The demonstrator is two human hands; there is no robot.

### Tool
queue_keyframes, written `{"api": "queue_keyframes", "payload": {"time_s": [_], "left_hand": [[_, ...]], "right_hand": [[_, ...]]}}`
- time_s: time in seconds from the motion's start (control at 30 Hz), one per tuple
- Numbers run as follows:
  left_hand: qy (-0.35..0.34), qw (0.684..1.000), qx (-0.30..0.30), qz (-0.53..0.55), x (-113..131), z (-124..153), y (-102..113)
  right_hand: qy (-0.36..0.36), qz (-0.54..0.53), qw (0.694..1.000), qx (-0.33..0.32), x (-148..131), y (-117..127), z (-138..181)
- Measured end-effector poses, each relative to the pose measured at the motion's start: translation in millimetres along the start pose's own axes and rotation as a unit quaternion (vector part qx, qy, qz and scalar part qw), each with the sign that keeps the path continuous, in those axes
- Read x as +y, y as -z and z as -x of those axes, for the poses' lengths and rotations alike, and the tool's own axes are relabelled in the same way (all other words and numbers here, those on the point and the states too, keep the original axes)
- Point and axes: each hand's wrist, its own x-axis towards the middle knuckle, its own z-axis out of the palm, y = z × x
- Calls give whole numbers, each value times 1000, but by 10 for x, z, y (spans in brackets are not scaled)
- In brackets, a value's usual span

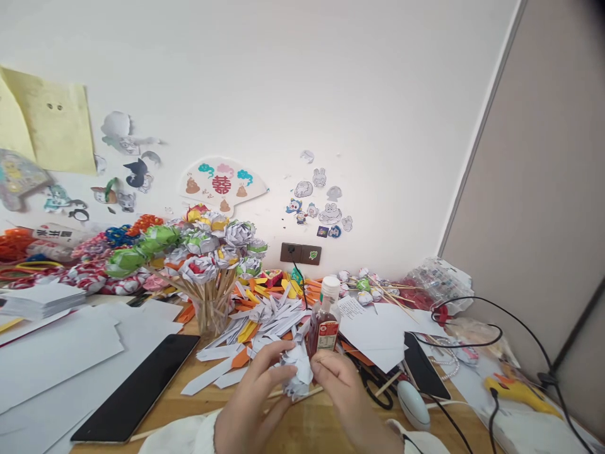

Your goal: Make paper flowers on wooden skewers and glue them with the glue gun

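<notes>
A white folded-paper flower (pixel 297 373) is between my two hands, just above the front of the wooden table (pixel 302 429). My left hand (pixel 258 394) curls its fingers and thumb around the flower's left side. At its right edge, my right hand (pixel 343 388) has thumb and forefinger pressed together by the petals; what lies exactly between those fingertips is hidden. Directly behind stands a clear bottle (pixel 326 325) with a white cap, a red label and reddish-brown contents. Cut white paper strips (pixel 269 318) lie heaped behind my left hand, mixed with orange and yellow ones.
A jar of paper flowers on sticks (pixel 212 309) stands left of the strips. A black tablet (pixel 139 384) lies at front left beside white sheets (pixel 57 353). On the right are black scissors (pixel 378 388), a white mouse (pixel 413 403), a phone (pixel 425 366), a yellow glue gun (pixel 520 394) and loose cables.
</notes>
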Motion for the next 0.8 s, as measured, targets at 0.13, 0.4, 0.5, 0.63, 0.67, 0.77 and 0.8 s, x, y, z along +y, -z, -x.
{"api": "queue_keyframes", "payload": {"time_s": [0.13,0.4,0.5,0.63,0.67,0.77,0.8], "left_hand": [[215,948,11,235,100,-91,-18],[379,858,-13,346,135,-252,-33],[282,913,16,294,144,-230,-32],[204,959,27,194,82,-124,-51],[182,969,29,162,56,-96,-51],[82,995,28,58,-24,-36,-26],[36,999,17,27,-47,-24,-10]], "right_hand": [[147,208,967,25,-20,61,29],[239,330,913,7,16,50,66],[182,290,939,22,33,20,77],[92,218,971,38,28,-31,74],[72,194,978,38,24,-44,70],[3,73,997,34,8,-79,55],[-37,12,999,27,2,-89,50]]}}
